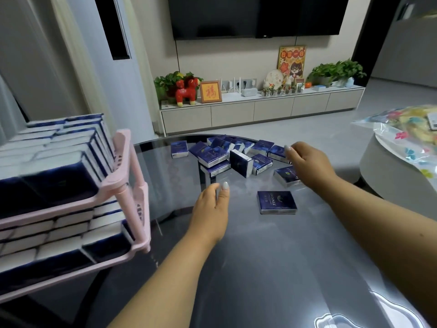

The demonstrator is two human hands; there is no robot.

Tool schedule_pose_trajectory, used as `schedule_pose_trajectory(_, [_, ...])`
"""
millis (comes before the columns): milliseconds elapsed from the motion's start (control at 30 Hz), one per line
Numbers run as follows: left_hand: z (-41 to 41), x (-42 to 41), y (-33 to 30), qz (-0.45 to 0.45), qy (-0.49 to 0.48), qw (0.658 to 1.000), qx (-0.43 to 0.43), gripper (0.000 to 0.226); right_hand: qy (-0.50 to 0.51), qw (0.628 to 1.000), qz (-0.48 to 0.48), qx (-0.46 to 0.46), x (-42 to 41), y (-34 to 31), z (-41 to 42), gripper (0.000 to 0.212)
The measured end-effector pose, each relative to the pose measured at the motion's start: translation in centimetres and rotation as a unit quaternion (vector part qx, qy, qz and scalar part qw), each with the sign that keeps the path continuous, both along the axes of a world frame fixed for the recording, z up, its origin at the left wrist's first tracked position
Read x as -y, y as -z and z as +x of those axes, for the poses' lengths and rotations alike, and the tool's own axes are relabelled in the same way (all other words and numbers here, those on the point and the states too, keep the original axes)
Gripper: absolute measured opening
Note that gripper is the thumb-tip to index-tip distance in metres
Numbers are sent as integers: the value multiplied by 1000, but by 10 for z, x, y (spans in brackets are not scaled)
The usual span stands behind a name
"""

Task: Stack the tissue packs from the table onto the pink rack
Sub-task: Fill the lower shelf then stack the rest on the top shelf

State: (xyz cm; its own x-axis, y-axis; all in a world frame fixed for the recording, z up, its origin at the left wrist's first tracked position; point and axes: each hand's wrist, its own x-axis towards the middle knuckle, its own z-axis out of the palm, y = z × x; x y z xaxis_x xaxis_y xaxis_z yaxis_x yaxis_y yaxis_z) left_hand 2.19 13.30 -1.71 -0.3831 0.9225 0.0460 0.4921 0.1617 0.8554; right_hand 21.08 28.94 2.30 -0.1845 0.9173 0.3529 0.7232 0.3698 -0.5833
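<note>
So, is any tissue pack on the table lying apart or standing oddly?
Yes. One pack lies flat alone, nearer the person than the heap. Another pack stands on edge in the heap, while most lie flat or tilted.

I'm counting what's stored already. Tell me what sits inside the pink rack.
The pink rack holds blue-and-white tissue packs in tight rows on its upper tier, and more on the tier below. The inner rows and anything lower are hidden by the front packs and the picture's edge.
</note>
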Motion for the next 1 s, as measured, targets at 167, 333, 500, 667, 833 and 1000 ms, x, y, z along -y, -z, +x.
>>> schedule_pose_trajectory(167, [-9,-17,7,40,-40,998,1,41,4,999,-48,25,-69,9,-5,35])
schedule_pose_trajectory(333, [-14,-24,8,68,-75,994,32,26,-23,991,-96,87,-125,18,-19,49])
schedule_pose_trajectory(500, [-13,-25,10,79,-88,993,27,34,-102,963,-208,134,-146,23,-42,61])
schedule_pose_trajectory(667, [-15,-23,7,77,-113,990,32,32,-155,962,-175,144,-116,31,-47,69])
schedule_pose_trajectory(833, [-16,-23,5,84,-143,985,38,30,-247,946,-162,137,-63,29,-49,65])
schedule_pose_trajectory(1000, [-15,-23,4,93,-155,983,38,28,-355,900,-212,135,-11,21,-55,56])
